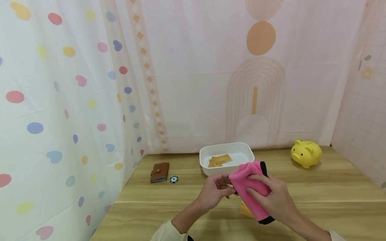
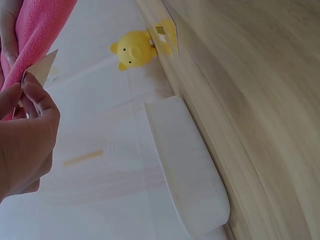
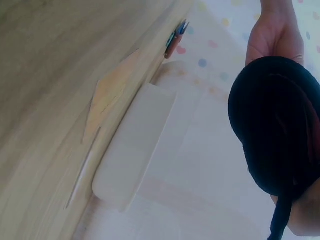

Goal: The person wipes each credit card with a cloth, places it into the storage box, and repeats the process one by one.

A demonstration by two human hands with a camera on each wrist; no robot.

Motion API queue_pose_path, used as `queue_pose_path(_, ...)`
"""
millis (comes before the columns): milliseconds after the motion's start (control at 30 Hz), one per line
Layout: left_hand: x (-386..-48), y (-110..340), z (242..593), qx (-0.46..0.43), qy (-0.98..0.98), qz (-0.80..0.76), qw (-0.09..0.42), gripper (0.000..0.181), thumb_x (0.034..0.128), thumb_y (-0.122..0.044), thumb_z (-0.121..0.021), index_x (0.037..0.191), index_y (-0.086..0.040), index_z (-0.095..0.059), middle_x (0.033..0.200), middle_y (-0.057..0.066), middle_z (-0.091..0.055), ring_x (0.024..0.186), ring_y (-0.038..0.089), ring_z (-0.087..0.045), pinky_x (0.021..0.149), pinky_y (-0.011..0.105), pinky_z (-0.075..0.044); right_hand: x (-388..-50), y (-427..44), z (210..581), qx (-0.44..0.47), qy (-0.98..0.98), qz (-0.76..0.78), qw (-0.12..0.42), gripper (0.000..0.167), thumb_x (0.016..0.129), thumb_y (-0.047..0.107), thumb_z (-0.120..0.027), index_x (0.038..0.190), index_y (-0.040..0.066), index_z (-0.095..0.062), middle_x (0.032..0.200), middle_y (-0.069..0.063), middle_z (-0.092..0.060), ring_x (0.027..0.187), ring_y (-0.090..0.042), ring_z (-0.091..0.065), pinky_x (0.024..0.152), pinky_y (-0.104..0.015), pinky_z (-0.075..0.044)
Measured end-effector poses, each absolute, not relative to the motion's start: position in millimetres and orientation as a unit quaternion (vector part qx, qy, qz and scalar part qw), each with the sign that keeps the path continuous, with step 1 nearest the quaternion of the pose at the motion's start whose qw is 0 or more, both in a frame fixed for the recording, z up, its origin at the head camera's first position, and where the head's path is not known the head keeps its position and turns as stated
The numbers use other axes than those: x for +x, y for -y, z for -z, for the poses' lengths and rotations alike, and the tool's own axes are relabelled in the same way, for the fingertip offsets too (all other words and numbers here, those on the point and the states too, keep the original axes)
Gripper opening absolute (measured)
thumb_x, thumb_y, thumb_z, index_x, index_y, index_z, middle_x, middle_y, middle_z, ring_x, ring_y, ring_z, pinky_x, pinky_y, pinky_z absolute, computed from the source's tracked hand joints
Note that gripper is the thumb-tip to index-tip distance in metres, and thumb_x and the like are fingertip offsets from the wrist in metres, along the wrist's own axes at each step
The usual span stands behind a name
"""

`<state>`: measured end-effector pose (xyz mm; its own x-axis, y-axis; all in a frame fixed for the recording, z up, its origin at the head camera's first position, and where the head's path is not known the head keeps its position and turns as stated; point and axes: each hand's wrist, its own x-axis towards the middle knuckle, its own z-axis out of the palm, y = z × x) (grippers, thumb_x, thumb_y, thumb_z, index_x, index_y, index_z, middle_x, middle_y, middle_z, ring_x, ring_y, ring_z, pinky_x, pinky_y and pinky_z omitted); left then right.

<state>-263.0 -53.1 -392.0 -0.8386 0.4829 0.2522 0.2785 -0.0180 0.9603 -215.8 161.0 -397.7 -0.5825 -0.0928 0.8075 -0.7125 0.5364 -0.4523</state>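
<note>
My right hand (image 1: 278,199) grips a folded pink cloth (image 1: 250,187) with black edging, held above the table. Fingers and thumb press into its folds. At the cloth's left side is my left hand (image 1: 212,192), its thumb and fingertips pinched together. The left wrist view shows a thin pale card (image 2: 44,66) between those fingertips, one corner sticking out against the cloth; the rest is hidden. Below the cloth, a yellow card (image 1: 246,211) lies on the table, partly covered from the head view. The right wrist view looks into the dark end of the rolled cloth.
Behind the hands stands a white tub (image 1: 227,147) with several gold-yellow cards (image 1: 222,158) inside. A brown wallet (image 1: 159,172) and a poker chip (image 1: 174,179) lie left of it. A yellow piggy bank (image 1: 307,154) stands at the back right. Curtains (image 1: 187,100) hang around the wooden table.
</note>
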Motion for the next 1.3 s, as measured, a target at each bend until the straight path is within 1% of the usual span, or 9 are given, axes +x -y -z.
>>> queue_pose_path(67, -263, 52, 392, 0.279, -0.7, -0.654, 0.068, 0.031, 0.0885, 0.006, -0.068, 0.119, 0.007, -0.064, 0.105, 0.021, -0.07, 0.074, 0.009, -0.066, 0.062, 0.019, -0.05, -217, -162, 398, 0.253, 0.791, -0.405, 0.383, 0.039, 0.068, -0.003, -0.087, 0.101, 0.012, -0.073, 0.098, -0.006, -0.068, 0.073, -0.006, -0.06, 0.056, -0.019, -0.053)
queue_pose_path(233, -261, 52, 394, 0.283, -0.71, -0.643, 0.047, 0.028, 0.0887, 0.005, -0.068, 0.117, 0.004, -0.066, 0.103, 0.018, -0.07, 0.076, 0.008, -0.067, 0.065, 0.019, -0.052, -219, -164, 400, 0.244, 0.796, -0.397, 0.386, 0.039, 0.068, -0.003, -0.087, 0.102, 0.013, -0.073, 0.098, -0.007, -0.069, 0.073, -0.007, -0.06, 0.055, -0.022, -0.053)
queue_pose_path(400, -261, 52, 396, 0.276, -0.712, -0.645, 0.034, 0.028, 0.0876, 0.005, -0.069, 0.115, 0.005, -0.066, 0.098, 0.015, -0.07, 0.075, 0.007, -0.066, 0.064, 0.019, -0.052, -221, -167, 400, 0.247, 0.796, -0.393, 0.389, 0.039, 0.069, -0.003, -0.087, 0.102, 0.012, -0.073, 0.097, -0.008, -0.069, 0.071, -0.006, -0.06, 0.055, -0.019, -0.052)
queue_pose_path(533, -261, 53, 396, 0.269, -0.71, -0.65, 0.033, 0.028, 0.0872, 0.005, -0.07, 0.115, 0.006, -0.065, 0.097, 0.015, -0.069, 0.075, 0.007, -0.066, 0.063, 0.019, -0.051, -223, -172, 399, 0.242, 0.796, -0.396, 0.388, 0.038, 0.069, -0.004, -0.086, 0.102, 0.011, -0.073, 0.095, -0.008, -0.069, 0.069, -0.005, -0.061, 0.054, -0.018, -0.052)
queue_pose_path(667, -262, 55, 396, 0.269, -0.705, -0.656, 0.039, 0.027, 0.0882, 0.004, -0.07, 0.114, 0.007, -0.064, 0.101, 0.018, -0.07, 0.075, 0.007, -0.065, 0.063, 0.018, -0.051, -226, -178, 397, 0.236, 0.796, -0.399, 0.388, 0.038, 0.069, -0.004, -0.086, 0.101, 0.011, -0.073, 0.096, -0.01, -0.07, 0.069, -0.006, -0.061, 0.054, -0.019, -0.052)
queue_pose_path(833, -264, 57, 397, 0.27, -0.706, -0.653, 0.04, 0.027, 0.0886, 0.004, -0.07, 0.115, 0.007, -0.064, 0.102, 0.019, -0.07, 0.076, 0.007, -0.066, 0.064, 0.018, -0.051, -227, -183, 395, 0.228, 0.802, -0.394, 0.388, 0.038, 0.072, -0.002, -0.086, 0.104, 0.012, -0.072, 0.098, -0.01, -0.07, 0.068, -0.006, -0.06, 0.054, -0.018, -0.052)
queue_pose_path(1200, -265, 65, 398, 0.273, -0.704, -0.654, 0.044, 0.03, 0.0877, 0.005, -0.07, 0.116, 0.009, -0.062, 0.101, 0.018, -0.07, 0.076, 0.007, -0.065, 0.064, 0.019, -0.052, -228, -189, 396, 0.206, 0.811, -0.392, 0.382, 0.037, 0.072, -0.001, -0.086, 0.104, 0.012, -0.073, 0.098, -0.009, -0.069, 0.068, -0.006, -0.061, 0.052, -0.022, -0.053)
queue_pose_path(1300, -265, 66, 396, 0.266, -0.705, -0.656, 0.047, 0.029, 0.0875, 0.004, -0.07, 0.116, 0.008, -0.063, 0.1, 0.016, -0.07, 0.076, 0.008, -0.065, 0.065, 0.019, -0.052, -228, -190, 394, 0.204, 0.811, -0.392, 0.383, 0.037, 0.072, -0.001, -0.086, 0.105, 0.011, -0.073, 0.097, -0.01, -0.069, 0.067, -0.006, -0.06, 0.052, -0.023, -0.053)
